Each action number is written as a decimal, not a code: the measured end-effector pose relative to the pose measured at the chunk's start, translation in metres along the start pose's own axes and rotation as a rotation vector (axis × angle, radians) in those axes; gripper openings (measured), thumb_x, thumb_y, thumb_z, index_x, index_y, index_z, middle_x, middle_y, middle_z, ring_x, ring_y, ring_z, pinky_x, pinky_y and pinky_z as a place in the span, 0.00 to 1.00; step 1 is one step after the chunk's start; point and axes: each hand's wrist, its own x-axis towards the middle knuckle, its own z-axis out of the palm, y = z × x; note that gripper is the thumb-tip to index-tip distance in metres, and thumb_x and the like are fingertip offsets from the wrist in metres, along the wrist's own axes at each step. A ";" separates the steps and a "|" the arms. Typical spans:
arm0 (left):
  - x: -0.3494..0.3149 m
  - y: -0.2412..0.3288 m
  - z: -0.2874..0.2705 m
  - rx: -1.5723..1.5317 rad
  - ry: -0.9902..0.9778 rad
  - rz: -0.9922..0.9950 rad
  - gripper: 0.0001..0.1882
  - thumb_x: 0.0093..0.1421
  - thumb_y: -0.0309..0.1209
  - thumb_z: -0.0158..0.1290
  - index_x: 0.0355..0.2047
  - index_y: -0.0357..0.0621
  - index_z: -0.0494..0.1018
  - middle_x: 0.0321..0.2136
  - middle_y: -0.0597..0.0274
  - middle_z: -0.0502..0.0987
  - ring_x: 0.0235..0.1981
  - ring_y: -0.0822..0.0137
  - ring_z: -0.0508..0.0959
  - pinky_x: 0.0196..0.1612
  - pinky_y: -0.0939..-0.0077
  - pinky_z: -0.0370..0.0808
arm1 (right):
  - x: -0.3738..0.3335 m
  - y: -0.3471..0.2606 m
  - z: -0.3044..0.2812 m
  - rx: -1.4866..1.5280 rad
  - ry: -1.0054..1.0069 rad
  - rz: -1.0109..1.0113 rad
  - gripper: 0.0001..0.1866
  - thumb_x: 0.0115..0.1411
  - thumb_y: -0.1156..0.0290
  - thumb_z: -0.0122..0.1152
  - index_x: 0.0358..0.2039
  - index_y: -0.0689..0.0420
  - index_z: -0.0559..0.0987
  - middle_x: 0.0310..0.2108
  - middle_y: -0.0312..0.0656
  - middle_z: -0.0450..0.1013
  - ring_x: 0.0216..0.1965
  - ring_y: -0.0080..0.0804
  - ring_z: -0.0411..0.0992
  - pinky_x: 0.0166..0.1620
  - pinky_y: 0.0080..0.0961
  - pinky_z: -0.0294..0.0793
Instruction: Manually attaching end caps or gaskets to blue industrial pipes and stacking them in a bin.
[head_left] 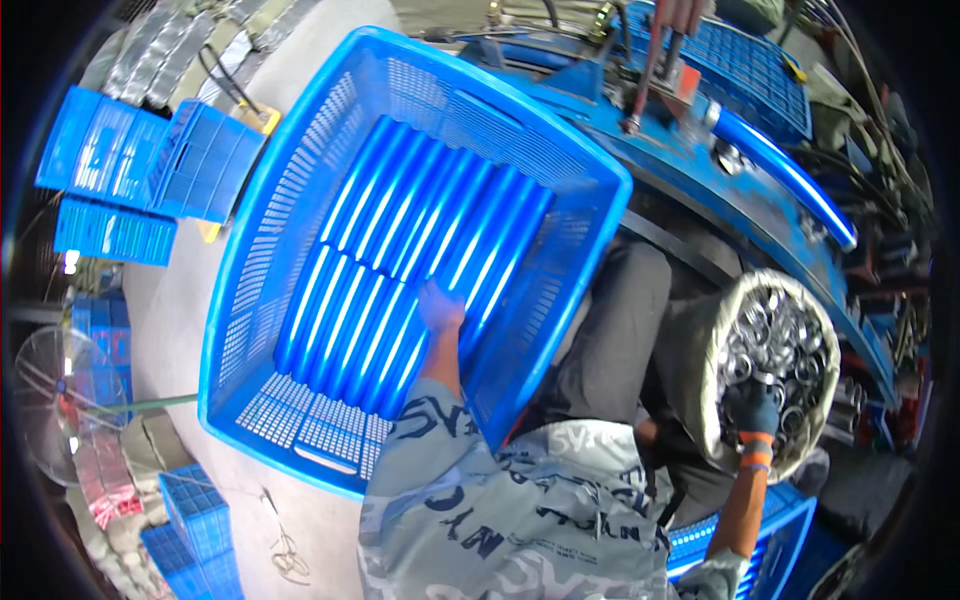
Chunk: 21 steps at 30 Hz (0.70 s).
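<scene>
In a large blue plastic crate [590,215], shiny blue metal tubes [385,200] lie side by side in two rows. My bare left hand [441,308] reaches down where the rows meet, its fingers curled over the end of a blue tube; the fingertips are hidden. On my right, a pale cloth sack [708,375] with a rolled rim holds many small silver metal rings [765,325]. Into it dips my right hand [757,410], in a dark glove with an orange cuff. Its fingers are among the rings, too dark to tell whether they grip one.
A blue machine bench [690,160] runs beyond my knees, bearing a single blue tube [790,175]. Another blue crate [800,530] with tubes stands at lower right. Stacked blue bins [110,150] and a fan [60,390] are at the left.
</scene>
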 end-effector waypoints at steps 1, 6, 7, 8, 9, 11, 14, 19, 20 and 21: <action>0.022 0.002 -0.008 0.023 -0.324 -0.160 0.50 0.60 0.48 0.71 0.76 0.38 0.67 0.72 0.41 0.74 0.75 0.41 0.72 0.78 0.48 0.69 | 0.001 0.002 -0.001 0.010 0.006 -0.016 0.35 0.62 0.44 0.75 0.64 0.45 0.76 0.55 0.59 0.80 0.53 0.73 0.79 0.53 0.69 0.79; 0.017 0.045 -0.012 0.222 -0.475 -0.062 0.51 0.54 0.56 0.76 0.71 0.40 0.73 0.70 0.40 0.76 0.73 0.44 0.75 0.77 0.45 0.68 | -0.023 0.031 -0.010 -0.055 0.093 -0.110 0.34 0.52 0.52 0.82 0.60 0.42 0.84 0.52 0.51 0.82 0.50 0.62 0.82 0.48 0.60 0.82; 0.016 0.035 -0.020 0.225 -0.439 -0.045 0.50 0.52 0.55 0.76 0.68 0.38 0.75 0.68 0.39 0.78 0.70 0.44 0.79 0.74 0.46 0.72 | -0.019 0.025 -0.012 -0.044 0.089 -0.116 0.31 0.52 0.53 0.82 0.57 0.43 0.85 0.50 0.50 0.82 0.49 0.61 0.82 0.47 0.59 0.82; 0.008 0.021 -0.023 0.109 -0.299 -0.071 0.41 0.50 0.52 0.74 0.59 0.39 0.82 0.56 0.37 0.85 0.59 0.38 0.85 0.66 0.46 0.80 | -0.015 0.019 -0.013 -0.039 0.086 -0.123 0.28 0.53 0.54 0.82 0.54 0.45 0.86 0.49 0.49 0.82 0.49 0.60 0.82 0.46 0.59 0.82; -0.002 0.019 -0.023 0.025 -0.262 -0.084 0.39 0.51 0.50 0.74 0.58 0.38 0.82 0.54 0.37 0.86 0.56 0.38 0.86 0.65 0.48 0.81 | -0.011 0.022 -0.010 -0.037 0.206 -0.212 0.20 0.54 0.58 0.81 0.47 0.48 0.89 0.46 0.47 0.83 0.46 0.58 0.83 0.44 0.57 0.81; -0.035 0.026 -0.021 -0.067 -0.227 -0.092 0.37 0.51 0.48 0.74 0.57 0.37 0.82 0.51 0.37 0.87 0.54 0.38 0.87 0.63 0.49 0.82 | -0.013 0.037 -0.014 0.001 0.185 -0.223 0.18 0.55 0.59 0.80 0.45 0.49 0.89 0.45 0.46 0.83 0.44 0.57 0.83 0.43 0.56 0.81; -0.083 0.073 -0.027 -0.718 -0.212 -0.114 0.41 0.49 0.43 0.80 0.58 0.34 0.78 0.51 0.43 0.87 0.53 0.49 0.87 0.60 0.55 0.81 | -0.041 0.057 -0.035 0.009 0.079 -0.111 0.16 0.56 0.60 0.79 0.43 0.51 0.90 0.47 0.48 0.85 0.44 0.56 0.85 0.44 0.54 0.82; 0.083 0.037 -0.108 -0.195 0.195 -0.158 0.34 0.55 0.52 0.80 0.49 0.36 0.86 0.38 0.56 0.89 0.38 0.63 0.85 0.44 0.57 0.81 | -0.014 0.039 -0.012 1.183 0.108 0.108 0.19 0.69 0.67 0.70 0.58 0.56 0.89 0.53 0.56 0.87 0.52 0.48 0.87 0.56 0.44 0.84; 0.074 0.142 -0.078 -0.280 -0.026 -0.088 0.31 0.56 0.51 0.80 0.46 0.36 0.87 0.37 0.56 0.89 0.35 0.65 0.85 0.40 0.58 0.81 | -0.055 0.053 -0.043 0.529 0.201 0.141 0.18 0.71 0.67 0.70 0.59 0.57 0.89 0.54 0.54 0.87 0.55 0.44 0.85 0.60 0.41 0.83; 0.034 0.251 -0.120 -0.848 -0.173 0.145 0.23 0.62 0.37 0.77 0.44 0.34 0.78 0.35 0.59 0.85 0.28 0.70 0.81 0.32 0.65 0.78 | -0.070 0.048 -0.061 0.743 0.318 0.170 0.19 0.70 0.64 0.73 0.58 0.58 0.90 0.54 0.55 0.87 0.56 0.46 0.85 0.60 0.41 0.83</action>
